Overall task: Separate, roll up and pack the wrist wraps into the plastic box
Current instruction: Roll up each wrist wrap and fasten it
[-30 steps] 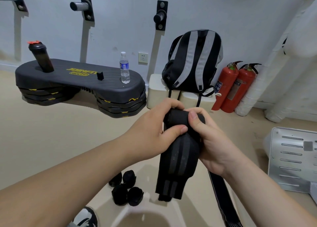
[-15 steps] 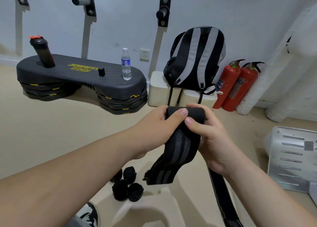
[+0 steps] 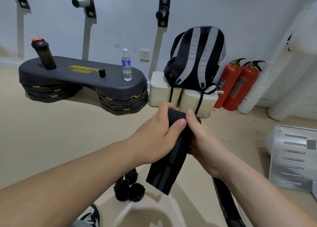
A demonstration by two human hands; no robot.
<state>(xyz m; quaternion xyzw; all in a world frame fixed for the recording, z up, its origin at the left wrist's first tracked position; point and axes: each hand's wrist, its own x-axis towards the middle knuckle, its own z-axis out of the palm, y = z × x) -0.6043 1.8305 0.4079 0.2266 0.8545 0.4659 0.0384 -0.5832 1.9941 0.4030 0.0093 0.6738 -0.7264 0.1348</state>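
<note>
Both hands met in the middle of the view, closed round one black wrist wrap [image 3: 171, 158]. The left hand [image 3: 154, 137] curled its fingers over the top of the rolled end, with its thumb pressed across the front. The right hand [image 3: 205, 146] gripped the same roll from the right side, thumb raised against its top edge and fingers hidden behind the fabric. Below the hands the loose part of the wrap hung down and slightly left, showing grey stripes along its length, clear of the floor.

On the beige floor near the person, below the left forearm, lay a cluster of rolled black wraps [image 3: 128, 190], touching one another. A long striped strap [image 3: 224, 202] lay flat on the floor under the right forearm, running toward the near edge. A shoe [image 3: 91, 216] showed at the bottom.

Farther off to the left stood a black step platform [image 3: 82, 79] with yellow lettering, bearing a dark shaker bottle [image 3: 43, 55], tilted, and an upright water bottle [image 3: 127, 65]. A grey and black backpack [image 3: 197, 55] sat on cream blocks [image 3: 161, 91] against the far wall, with two red fire extinguishers [image 3: 240, 87] just to its right. A slotted metal panel [image 3: 295, 158] lay at the right edge.
</note>
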